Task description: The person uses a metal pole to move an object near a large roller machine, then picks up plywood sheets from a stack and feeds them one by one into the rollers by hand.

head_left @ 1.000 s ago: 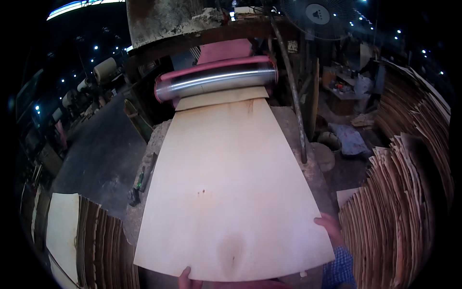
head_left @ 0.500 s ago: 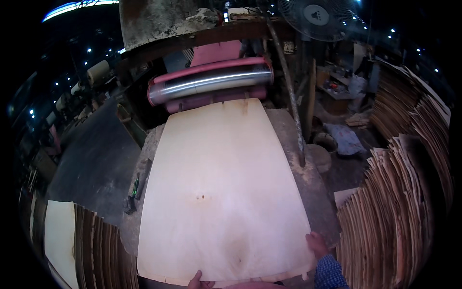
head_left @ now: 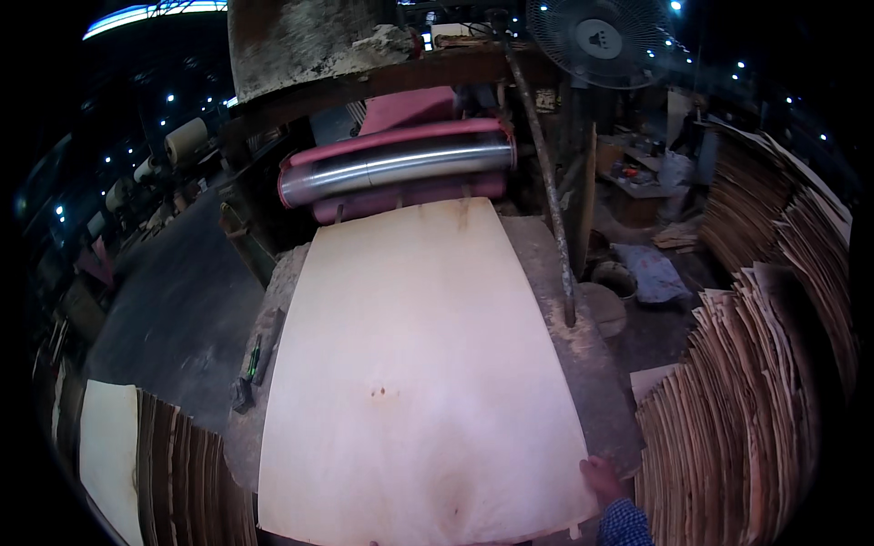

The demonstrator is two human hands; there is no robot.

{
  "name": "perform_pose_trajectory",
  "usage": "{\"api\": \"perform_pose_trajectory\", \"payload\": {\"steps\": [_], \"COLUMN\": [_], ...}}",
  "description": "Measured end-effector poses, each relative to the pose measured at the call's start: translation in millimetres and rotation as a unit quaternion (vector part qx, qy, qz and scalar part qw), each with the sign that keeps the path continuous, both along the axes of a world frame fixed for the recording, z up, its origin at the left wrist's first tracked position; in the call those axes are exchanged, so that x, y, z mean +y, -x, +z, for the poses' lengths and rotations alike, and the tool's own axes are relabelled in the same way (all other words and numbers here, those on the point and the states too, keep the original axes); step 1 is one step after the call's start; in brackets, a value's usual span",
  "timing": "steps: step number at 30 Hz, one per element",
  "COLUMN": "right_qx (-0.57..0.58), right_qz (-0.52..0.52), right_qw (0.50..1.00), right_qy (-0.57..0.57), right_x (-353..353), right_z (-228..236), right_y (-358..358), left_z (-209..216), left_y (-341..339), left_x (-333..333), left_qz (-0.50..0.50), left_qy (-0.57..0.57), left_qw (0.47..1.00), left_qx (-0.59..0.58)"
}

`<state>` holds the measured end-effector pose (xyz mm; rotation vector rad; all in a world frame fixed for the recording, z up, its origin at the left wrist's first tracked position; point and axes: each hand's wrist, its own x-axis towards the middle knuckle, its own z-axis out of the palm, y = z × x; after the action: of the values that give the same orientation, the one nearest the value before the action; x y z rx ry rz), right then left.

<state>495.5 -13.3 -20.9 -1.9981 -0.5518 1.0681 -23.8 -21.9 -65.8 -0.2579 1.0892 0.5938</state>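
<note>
A broad, pale cream rectangular sheet of thin wood (head_left: 419, 346) lies flat along the middle of a grey, dusty worktable (head_left: 596, 391), its slightly uneven far edge just before the rollers and its near edge close to the bottom of the view. Two small brown spots mark its middle, a darker smudge lies nearer, and brownish streaks show at the far right corner. At the near right, the person's right hand (head_left: 601, 479), below which shows a blue checked sleeve (head_left: 625, 525), has its fingers partly curled, tips touching the sheet's right edge; whether it pinches the wood cannot be told. Of the left hand, at most a sliver shows at the near edge, so its state cannot be told. Beyond the sheet, a shiny silver metal roller (head_left: 401, 170) runs across between an upper pink roller (head_left: 391, 138) and a lower pink roller (head_left: 423, 194). On the table's left edge lies a slim green-and-black tool (head_left: 255, 353). To the right, a long, thin, worn pole (head_left: 542, 173) leans beside the rollers, with a round caged fan (head_left: 601, 45) high beyond it. A tall stack of rough brown sheets (head_left: 728, 419) stands at right, and a lower stack of dark-edged sheets (head_left: 187, 473) at near left.
</note>
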Motion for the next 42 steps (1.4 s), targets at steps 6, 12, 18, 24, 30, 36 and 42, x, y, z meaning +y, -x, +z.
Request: {"api": "perform_pose_trajectory", "payload": {"steps": [6,12,18,24,30,36,42], "right_qx": [-0.029,-0.121,-0.126,-0.128,-0.146,-0.142,-0.201], "right_qz": [-0.002,0.009,0.014,0.019,0.015,0.018,0.011], "right_qw": [0.999,0.992,0.992,0.991,0.988,0.987,0.977], "right_qy": [-0.024,-0.038,-0.028,-0.047,-0.051,-0.074,-0.063], "right_x": [-3.6,14.3,21.1,19.6,15.5,22.7,28.6], "right_z": [-14.5,-9.3,-4.4,-4.2,-2.2,-15.4,-15.4], "right_y": [0.8,9.2,7.3,12.7,7.6,10.5,8.4], "left_z": [2.9,-92.1,-34.4,-78.5,-14.3,-22.9,33.5], "left_y": [-13.8,30.2,-5.5,19.1,-17.4,36.4,-82.2], "left_x": [1.9,13.4,34.2,25.7,30.6,35.7,76.3], "left_qz": [0.143,0.116,0.097,0.131,0.091,-0.199,-0.313], "left_qy": [-0.012,-0.062,-0.06,-0.037,-0.063,-0.04,-0.203], "left_qw": [0.981,0.99,0.99,0.986,0.978,0.972,0.918], "left_qx": [0.128,0.045,0.088,0.095,0.178,0.117,0.138]}}
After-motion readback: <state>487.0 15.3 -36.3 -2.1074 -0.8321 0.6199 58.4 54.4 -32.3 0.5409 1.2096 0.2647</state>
